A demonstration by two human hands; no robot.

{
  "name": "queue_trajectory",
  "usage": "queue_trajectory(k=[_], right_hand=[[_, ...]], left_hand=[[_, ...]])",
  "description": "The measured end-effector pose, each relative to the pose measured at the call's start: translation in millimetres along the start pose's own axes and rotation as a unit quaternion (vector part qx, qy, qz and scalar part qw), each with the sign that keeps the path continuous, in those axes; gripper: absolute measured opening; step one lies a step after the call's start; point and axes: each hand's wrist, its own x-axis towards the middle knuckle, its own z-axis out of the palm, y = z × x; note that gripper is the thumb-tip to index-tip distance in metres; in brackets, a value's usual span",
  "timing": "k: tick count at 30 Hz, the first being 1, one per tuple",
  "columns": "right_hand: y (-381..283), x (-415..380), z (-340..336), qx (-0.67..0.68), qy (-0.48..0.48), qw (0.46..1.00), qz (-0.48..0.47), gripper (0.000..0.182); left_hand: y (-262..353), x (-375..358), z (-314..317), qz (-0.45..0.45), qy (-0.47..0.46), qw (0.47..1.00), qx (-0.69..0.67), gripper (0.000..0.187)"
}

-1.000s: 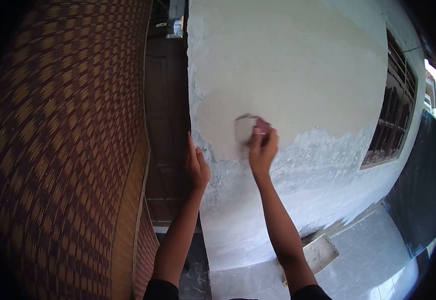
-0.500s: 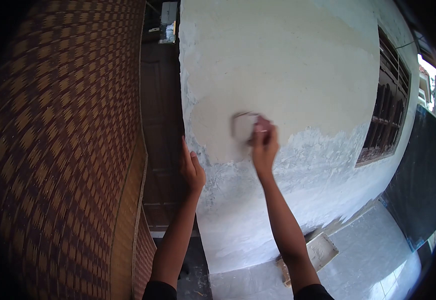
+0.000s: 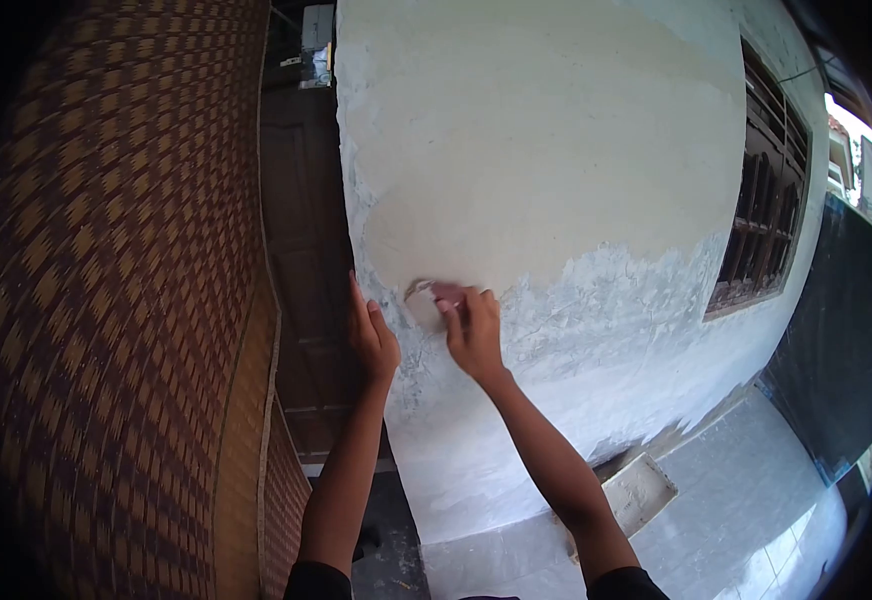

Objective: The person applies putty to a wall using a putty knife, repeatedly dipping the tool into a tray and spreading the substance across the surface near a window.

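Observation:
A wall [image 3: 546, 130] stands before me, cream in its upper part and patchy white below. My right hand [image 3: 476, 335] is closed round the reddish handle of a putty knife [image 3: 424, 304]. The knife's pale blade lies against the wall close to its left edge, where cream meets white. Beside it, my left hand [image 3: 374, 335] rests at the wall's corner with its fingers stretched upward along the edge, holding nothing. My right fingers cover part of the handle.
On the left hangs a woven brown screen [image 3: 136, 250], with a dark wooden door [image 3: 304, 230] behind the corner. A shallow tray [image 3: 666, 490] of whitish material sits on the floor [image 3: 716, 530]. To the right are a barred window [image 3: 764, 190] and a dark panel [image 3: 836, 330].
My right hand has carried the putty knife left and down across the wall, towards my left hand. My left hand stays at the corner, and the view has shifted slightly.

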Motion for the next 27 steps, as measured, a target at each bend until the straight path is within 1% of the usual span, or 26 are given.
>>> queue_trajectory(k=[2, 3, 4, 5, 6, 8, 9, 10, 11, 12, 14, 15, 16, 17, 18, 20, 21, 22, 23, 24, 25, 26, 27], right_hand=[[22, 11, -11, 0.092, 0.077, 0.992, 0.045, 0.018], [38, 16, -18, 0.083, 0.133, 0.979, 0.132, 0.020], [45, 24, -31, 0.145, 0.188, 0.953, 0.190, 0.022], [50, 27, -44, 0.179, 0.240, 0.926, 0.229, 0.024], [47, 31, -52, 0.204, 0.283, 0.906, 0.238, 0.026], [33, 32, -54, 0.246, 0.246, 0.911, 0.220, 0.027], [29, 30, -45, 0.260, 0.177, 0.923, 0.221, 0.024], [26, 27, -28, 0.211, 0.137, 0.952, 0.174, 0.021], [15, 24, -18, 0.168, 0.094, 0.977, 0.092, 0.018], [-1, 31, -18, 0.085, 0.057, 0.994, -0.030, 0.017], [1, 39, -19, -0.011, 0.007, 0.999, -0.043, 0.018], [11, 46, -22, 0.039, 0.061, 0.997, 0.032, 0.018], [26, 53, -29, 0.089, 0.112, 0.984, 0.106, 0.019], [41, 60, -42, 0.131, 0.179, 0.960, 0.173, 0.021], [53, 65, -54, 0.173, 0.244, 0.924, 0.238, 0.024], [56, 68, -73, 0.203, 0.326, 0.886, 0.259, 0.026], [47, 68, -75, 0.232, 0.303, 0.887, 0.260, 0.027], [36, 70, -68, 0.206, 0.284, 0.915, 0.201, 0.026], [23, 64, -60, 0.229, 0.181, 0.929, 0.226, 0.025], [25, 58, -40, 0.178, 0.144, 0.963, 0.144, 0.022], [11, 57, -33, 0.114, 0.106, 0.988, 0.013, 0.021], [-1, 55, -32, 0.045, 0.055, 0.997, -0.035, 0.020], [2, 56, -33, 0.029, 0.051, 0.998, -0.028, 0.019]], left_hand=[[1, 1, -1, 0.020, 0.005, 1.000, -0.005, 0.045], [1, 2, -1, 0.020, 0.007, 1.000, -0.005, 0.045], [1, 1, -2, 0.009, 0.000, 1.000, -0.001, 0.045], [2, 0, -2, -0.002, -0.008, 1.000, 0.003, 0.045], [4, 0, -3, -0.003, -0.007, 1.000, 0.003, 0.045], [6, 0, -3, -0.017, -0.013, 1.000, 0.003, 0.045], [7, 2, -2, -0.017, -0.015, 1.000, 0.002, 0.045], [6, 2, -1, -0.003, -0.003, 1.000, -0.002, 0.046], [5, 2, 0, 0.012, 0.008, 1.000, -0.005, 0.046], [2, 1, 0, 0.012, 0.002, 1.000, -0.006, 0.046], [-3, 1, -1, 0.012, -0.001, 1.000, 0.005, 0.046], [-1, 2, -1, 0.013, -0.001, 1.000, 0.005, 0.046], [1, 2, -2, 0.010, -0.006, 1.000, 0.003, 0.046], [3, 2, -3, 0.006, -0.009, 1.000, 0.001, 0.046], [2, 1, -3, 0.006, -0.007, 1.000, 0.002, 0.046], [0, 0, -1, -0.003, -0.007, 1.000, 0.008, 0.046], [1, 0, 0, -0.002, -0.007, 1.000, 0.006, 0.046], [2, 0, 0, -0.003, -0.004, 1.000, 0.006, 0.046], [3, 1, 0, -0.003, -0.003, 1.000, 0.004, 0.046], [3, 0, 0, -0.002, -0.006, 1.000, 0.001, 0.046], [3, 0, 0, -0.016, -0.007, 1.000, -0.006, 0.046], [3, 0, 0, -0.029, -0.010, 0.999, -0.013, 0.046], [5, 2, -3, -0.025, -0.020, 0.999, -0.020, 0.046]])
